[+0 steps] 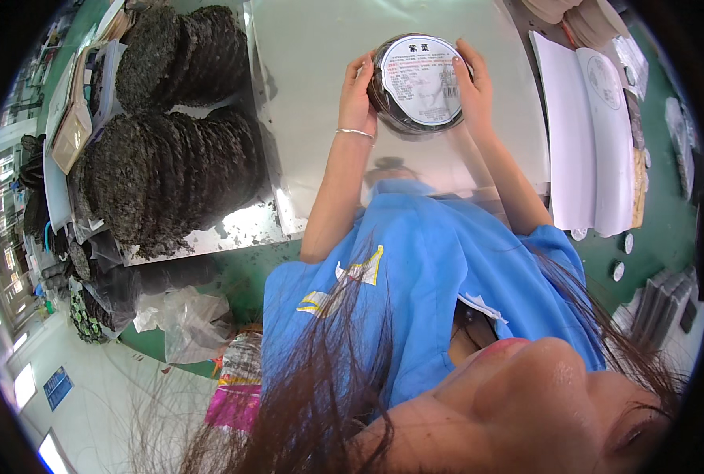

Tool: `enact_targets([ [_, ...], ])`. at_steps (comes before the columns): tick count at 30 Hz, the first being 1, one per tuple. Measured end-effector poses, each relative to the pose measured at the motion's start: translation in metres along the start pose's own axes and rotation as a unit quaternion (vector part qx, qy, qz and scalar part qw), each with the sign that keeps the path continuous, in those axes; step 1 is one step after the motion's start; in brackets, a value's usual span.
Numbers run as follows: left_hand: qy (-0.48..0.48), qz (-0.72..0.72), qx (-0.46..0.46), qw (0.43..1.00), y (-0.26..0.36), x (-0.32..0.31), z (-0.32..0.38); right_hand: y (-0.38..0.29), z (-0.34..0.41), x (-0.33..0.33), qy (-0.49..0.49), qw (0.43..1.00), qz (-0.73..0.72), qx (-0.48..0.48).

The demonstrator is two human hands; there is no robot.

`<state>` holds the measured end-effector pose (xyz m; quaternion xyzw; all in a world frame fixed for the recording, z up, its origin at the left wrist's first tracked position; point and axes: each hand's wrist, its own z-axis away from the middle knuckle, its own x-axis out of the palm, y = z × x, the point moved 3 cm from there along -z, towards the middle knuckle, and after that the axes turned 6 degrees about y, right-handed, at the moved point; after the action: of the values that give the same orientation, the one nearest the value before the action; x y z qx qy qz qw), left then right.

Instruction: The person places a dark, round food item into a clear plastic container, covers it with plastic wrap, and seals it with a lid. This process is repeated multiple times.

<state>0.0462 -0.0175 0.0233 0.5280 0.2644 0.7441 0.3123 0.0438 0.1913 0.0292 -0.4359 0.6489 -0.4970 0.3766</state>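
Both hands hold a round, dark packet of dried seaweed (387,112) by its sides, above the shiny metal worktop. A large white label (423,80) with printed writing and a barcode covers most of its upper face. My left hand (359,89), with a thin silver bangle at the wrist, grips the packet's left edge. On the opposite edge is my right hand (475,89), its thumb lying on the label. Two long rows of round, dark dried seaweed cakes, a back row (180,56) and a front row (168,172), stand on edge to the left.
Seaweed crumbs lie on the metal tray (245,228) below the rows. Plastic containers (76,133) stand at the far left. On the right are white paper label sheets (574,136) and stacks of round labels (594,26). Crumpled clear plastic (192,326) lies low on the left.
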Motion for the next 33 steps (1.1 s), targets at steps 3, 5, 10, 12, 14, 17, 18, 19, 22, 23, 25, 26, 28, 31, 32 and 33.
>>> enact_targets([
  [3,0.040,0.049,-0.011,0.998,-0.004,-0.007,0.000,-0.001,-0.007,-0.004,-0.041,0.999,0.000,0.011],
  [5,0.054,0.060,-0.006,0.997,-0.005,-0.010,-0.003,-0.011,-0.011,-0.009,-0.066,0.995,0.016,-0.068],
  [10,0.060,0.044,0.046,0.996,-0.013,-0.019,-0.005,-0.042,-0.026,-0.028,-0.136,0.985,-0.049,0.092],
  [12,0.065,-0.035,0.061,0.995,-0.005,-0.013,0.000,-0.006,-0.058,-0.068,-0.083,0.988,-0.022,0.132],
  [14,0.066,-0.089,0.077,0.991,0.017,0.005,0.018,0.016,-0.093,-0.166,0.073,0.988,-0.100,0.093],
  [17,0.094,-0.178,0.160,0.967,0.035,0.011,0.034,-0.013,-0.127,-0.277,-0.092,0.872,-0.480,-0.020],
  [18,0.091,-0.212,0.185,0.955,0.036,0.012,0.037,-0.014,-0.115,-0.272,-0.103,0.924,-0.366,-0.031],
  [19,0.091,-0.245,0.211,0.942,0.037,0.013,0.040,-0.018,-0.095,-0.254,-0.113,0.962,-0.244,-0.042],
  [22,0.027,-0.362,0.272,0.891,0.030,0.010,0.042,-0.026,-0.028,-0.191,-0.287,0.951,0.060,-0.097],
  [23,-0.007,-0.412,0.303,0.859,0.025,0.002,0.037,-0.031,-0.005,-0.176,-0.351,0.921,0.126,-0.111],
  [25,-0.056,-0.467,0.348,0.811,0.018,0.009,0.041,-0.038,0.026,-0.146,-0.452,0.828,0.293,-0.159],
  [26,-0.065,-0.476,0.365,0.797,0.014,0.019,0.050,-0.035,0.035,-0.138,-0.488,0.758,0.388,-0.192],
  [28,-0.088,-0.514,0.417,0.744,0.012,0.029,0.056,-0.029,0.041,-0.131,-0.499,0.700,0.456,-0.230],
  [31,-0.138,-0.582,0.483,0.640,0.008,0.033,0.062,-0.015,0.037,-0.129,-0.468,0.746,0.387,-0.272],
  [32,-0.157,-0.595,0.484,0.622,0.003,0.036,0.068,-0.017,0.040,-0.134,-0.462,0.769,0.362,-0.253],
  [33,-0.178,-0.608,0.484,0.603,0.003,0.037,0.070,-0.024,0.047,-0.138,-0.452,0.792,0.337,-0.233],
])
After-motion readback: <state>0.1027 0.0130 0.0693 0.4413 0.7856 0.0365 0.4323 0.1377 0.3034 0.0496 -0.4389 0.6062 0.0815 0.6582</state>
